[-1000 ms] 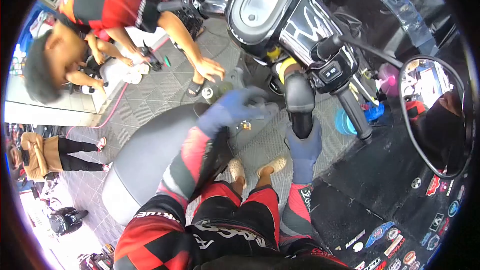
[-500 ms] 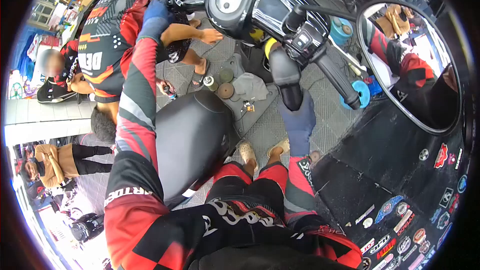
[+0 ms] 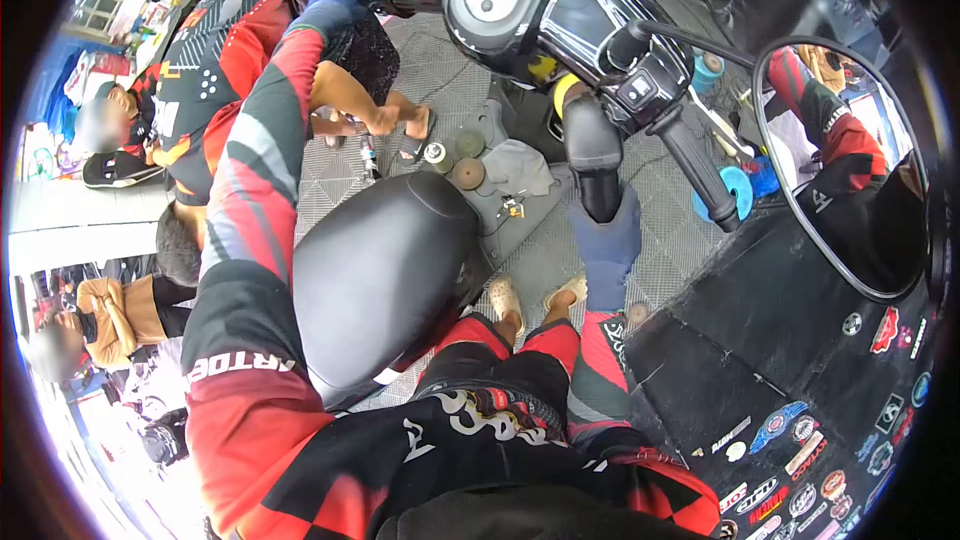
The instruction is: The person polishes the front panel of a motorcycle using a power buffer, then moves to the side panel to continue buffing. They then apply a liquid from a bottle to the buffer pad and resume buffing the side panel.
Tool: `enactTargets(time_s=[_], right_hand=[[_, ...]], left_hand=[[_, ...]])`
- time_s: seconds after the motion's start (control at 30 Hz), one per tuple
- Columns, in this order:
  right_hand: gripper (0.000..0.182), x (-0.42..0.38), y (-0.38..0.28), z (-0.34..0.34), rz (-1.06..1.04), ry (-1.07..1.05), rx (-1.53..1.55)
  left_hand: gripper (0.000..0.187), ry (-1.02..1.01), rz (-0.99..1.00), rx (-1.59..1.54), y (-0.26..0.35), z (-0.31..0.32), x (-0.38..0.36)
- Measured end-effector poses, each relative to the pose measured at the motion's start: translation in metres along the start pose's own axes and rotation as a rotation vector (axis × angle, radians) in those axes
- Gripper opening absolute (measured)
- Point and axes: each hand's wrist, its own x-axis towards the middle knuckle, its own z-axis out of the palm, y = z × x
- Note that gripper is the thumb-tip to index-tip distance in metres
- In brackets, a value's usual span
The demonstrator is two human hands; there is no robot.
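My left hand point(image 3: 336, 2), in a dark blue glove, is closed around the left handlebar grip of a black scooter. My right hand point(image 3: 607, 240), gloved the same way, is closed on the rear of a black and grey handheld power tool point(image 3: 593, 135). The tool has a yellow ring at its far end, close to the scooter's glossy black front panel point(image 3: 575, 10). Its exact kind is not clear. Right of the tool is the right handlebar grip point(image 3: 697, 168). Between my arms lies the scooter's black seat point(image 3: 390, 280).
On the footboard are a grey cloth point(image 3: 518, 168), round pads point(image 3: 468, 174) and a small bottle point(image 3: 436, 156). A co-worker point(image 3: 225, 70) bends at the left, near a small slim item point(image 3: 368, 155). A round mirror point(image 3: 845, 170) and a stickered black surface point(image 3: 760, 340) stand at the right.
My view has shifted, so the scooter appears farther right. The co-worker's arm has drawn lower, toward the slim item. My hands keep their holds.
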Motion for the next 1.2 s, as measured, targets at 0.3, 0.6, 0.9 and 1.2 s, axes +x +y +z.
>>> enactTargets(time_s=[0.3,0.6,0.9,1.2], right_hand=[[0.07,0.004,0.004,-0.007,0.049,-0.03,0.006],[0.062,0.014,-0.002,-0.007,0.012,0.007,-0.04],[0.068,0.025,-0.014,-0.014,0.042,-0.037,-0.063],[0.066,0.03,-0.014,-0.016,0.018,-0.07,-0.079]], left_hand=[[0.043,-0.052,-0.272,-0.115,0.004,0.016,-0.019],[0.038,-0.029,-0.275,-0.235,0.003,0.043,-0.033],[0.043,-0.167,-0.433,-0.271,0.022,0.046,-0.069],[0.045,-0.114,-0.435,-0.386,0.023,0.087,-0.099]])
